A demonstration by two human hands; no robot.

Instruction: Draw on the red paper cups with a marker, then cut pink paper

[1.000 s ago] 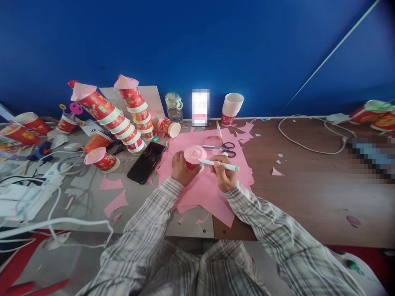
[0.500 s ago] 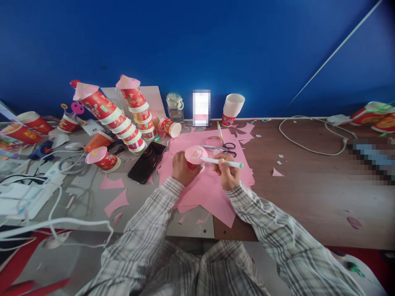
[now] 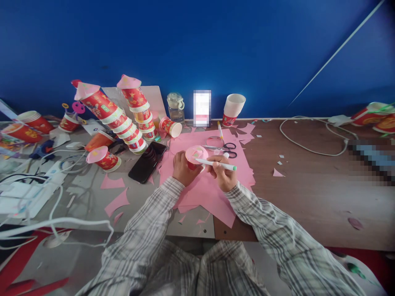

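Note:
My left hand (image 3: 184, 169) is closed around a red paper cup (image 3: 191, 166) topped with a pink paper cone (image 3: 196, 153). Between the fingers of my right hand (image 3: 222, 173) is a white marker with a green end (image 3: 226, 166); its tip is at the cone, though I cannot tell if it touches. A small white piece, perhaps the marker's cap (image 3: 226, 155), shows by the right fingers. Under both hands lie pink paper sheets (image 3: 212, 202). Just beyond the right hand are black-handled scissors (image 3: 230, 149) and a marker with a yellow end (image 3: 220, 130).
Stacked red cups with pink cones (image 3: 121, 123) rise at the left, behind a black phone (image 3: 147, 162). A water bottle (image 3: 175, 110), a lit screen (image 3: 202, 107) and nested cups (image 3: 233, 109) line the blue wall. White cables (image 3: 77, 222) and a power strip (image 3: 46, 193) crowd the left side.
My right hand has shifted slightly left and down, and the marker's rear end has swung lower and to the left. The left hand still holds the cup in place.

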